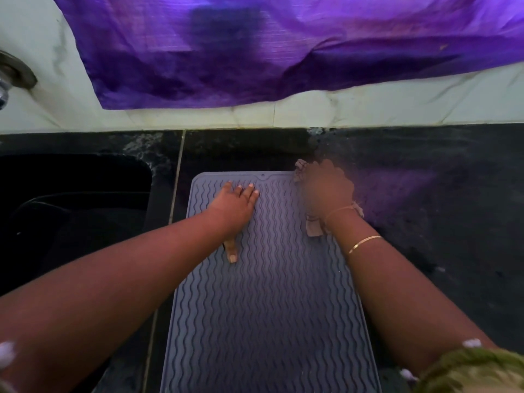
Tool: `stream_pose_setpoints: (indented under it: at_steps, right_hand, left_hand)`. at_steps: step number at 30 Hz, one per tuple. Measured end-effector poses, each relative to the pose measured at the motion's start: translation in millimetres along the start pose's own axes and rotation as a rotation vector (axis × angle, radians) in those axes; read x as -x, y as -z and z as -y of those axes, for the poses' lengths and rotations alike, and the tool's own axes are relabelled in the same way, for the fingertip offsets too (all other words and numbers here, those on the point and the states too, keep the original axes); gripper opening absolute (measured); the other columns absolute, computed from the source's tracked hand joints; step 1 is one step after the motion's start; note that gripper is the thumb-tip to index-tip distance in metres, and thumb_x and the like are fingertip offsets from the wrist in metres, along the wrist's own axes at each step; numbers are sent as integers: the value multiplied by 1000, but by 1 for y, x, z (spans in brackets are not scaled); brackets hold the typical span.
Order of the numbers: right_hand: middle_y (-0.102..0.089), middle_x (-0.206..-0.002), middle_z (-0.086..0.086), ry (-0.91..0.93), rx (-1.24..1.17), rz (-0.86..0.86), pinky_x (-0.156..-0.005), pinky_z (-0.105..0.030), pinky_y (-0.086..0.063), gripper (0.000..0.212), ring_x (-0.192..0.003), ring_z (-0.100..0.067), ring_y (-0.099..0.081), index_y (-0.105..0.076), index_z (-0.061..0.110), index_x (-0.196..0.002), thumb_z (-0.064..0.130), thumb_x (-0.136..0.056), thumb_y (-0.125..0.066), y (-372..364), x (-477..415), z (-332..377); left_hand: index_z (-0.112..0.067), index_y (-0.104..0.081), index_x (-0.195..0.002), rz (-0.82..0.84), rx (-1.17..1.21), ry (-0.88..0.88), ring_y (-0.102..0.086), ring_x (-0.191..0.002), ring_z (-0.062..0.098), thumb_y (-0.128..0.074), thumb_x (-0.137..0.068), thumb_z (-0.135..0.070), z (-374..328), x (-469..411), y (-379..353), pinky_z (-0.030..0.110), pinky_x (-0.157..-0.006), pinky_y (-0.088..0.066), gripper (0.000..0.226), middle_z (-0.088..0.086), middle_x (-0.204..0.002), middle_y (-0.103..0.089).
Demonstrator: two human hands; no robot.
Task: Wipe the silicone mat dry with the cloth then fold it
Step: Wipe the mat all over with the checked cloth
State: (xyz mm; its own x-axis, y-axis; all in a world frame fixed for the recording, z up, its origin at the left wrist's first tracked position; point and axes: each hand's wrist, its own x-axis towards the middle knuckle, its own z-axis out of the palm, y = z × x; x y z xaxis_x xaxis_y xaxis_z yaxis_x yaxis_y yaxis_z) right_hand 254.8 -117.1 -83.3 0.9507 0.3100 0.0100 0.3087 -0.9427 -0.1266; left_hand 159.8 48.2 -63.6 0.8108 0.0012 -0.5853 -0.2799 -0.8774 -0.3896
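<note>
Just right of the sink, the silicone mat is being kept flat on the dark countertop. Its long axis is running straight away from the person, with the short far edge pointing at the wall. Its far left part is being pressed down by the left hand, fingers straight and lightly spread. At the far right corner the cloth is being bunched under the blurred right hand, fingers seemingly curled over it. Most of the mat is lying nearer the person than the cloth, so a stroke along that axis is likely being called for.
</note>
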Motion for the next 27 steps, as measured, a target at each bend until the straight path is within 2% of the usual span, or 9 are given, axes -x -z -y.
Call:
stream_pose_setpoints:
  at_steps: [3,7,9,13,16,19,21,24,27]
  right_hand:
    - [-47,-124,-18,-90,-21,-17,-78,-46,-46,35,-110,-40,-49,-50,14,-126,13,-92,-44,1,-1,22]
    - [-38,-136,-16,124,52,51,-93,-52,-36,45,-122,-40,-40,-40,25,-135,20,-91,-45,-11,12,53]
    - [-38,-134,-17,45,53,85,-91,-53,-38,44,-120,-41,-42,-37,28,-137,19,-94,-39,-7,10,45]
    - [-35,-134,-18,-226,31,172,-88,-53,-43,44,-119,-43,-40,-35,26,-139,22,-96,-38,4,1,7]
    - [-36,-135,-20,-301,-31,193,-91,-52,-43,45,-122,-44,-40,-36,21,-138,24,-94,-44,9,-5,-11]
    - [-46,-129,-18,-39,-189,122,-90,-50,-45,52,-115,-44,-49,-39,23,-137,15,-87,-51,11,-11,-4]
    - [-49,-130,-14,151,-175,148,-92,-50,-45,60,-115,-40,-50,-37,27,-138,8,-83,-52,7,-9,12]
    - [-42,-141,-9,253,-36,167,-98,-52,-40,62,-125,-35,-43,-36,31,-140,7,-84,-50,-4,1,25]
    - [-41,-143,-5,362,-25,178,-99,-49,-39,62,-124,-34,-44,-41,33,-136,3,-83,-48,-2,25,11]
  left_hand:
    - [-1,9,-148,-4,-21,4,-6,-145,34,-57,-90,-29,-2,0,3,48,-118,-7,92,20,-157,6]
    - [-2,8,-149,44,6,25,-5,-145,36,-49,-95,-26,-6,-1,14,51,-116,-8,82,20,-157,6]
    - [-2,9,-149,77,23,38,-4,-145,36,-53,-93,-26,-6,-1,20,53,-116,-7,87,20,-157,7]
    - [0,13,-147,141,3,48,-2,-144,37,-75,-76,-33,-7,2,22,53,-116,-6,118,21,-156,11]
    - [1,12,-147,129,-14,47,-5,-144,38,-69,-82,-33,-9,-1,21,53,-116,-7,110,22,-156,10]
    - [2,9,-148,66,-63,38,-9,-143,39,-51,-95,-27,-9,-4,17,54,-116,-8,85,24,-156,6]
    - [2,8,-148,52,-73,31,-10,-143,39,-47,-96,-24,-9,-5,18,53,-116,-8,80,24,-156,5]
    - [1,7,-148,82,-76,27,-10,-144,37,-58,-90,-27,-7,-1,21,53,-116,-10,92,23,-156,4]
    - [2,7,-148,77,-107,19,-12,-144,37,-64,-85,-32,-6,2,22,53,-116,-11,101,24,-156,2]
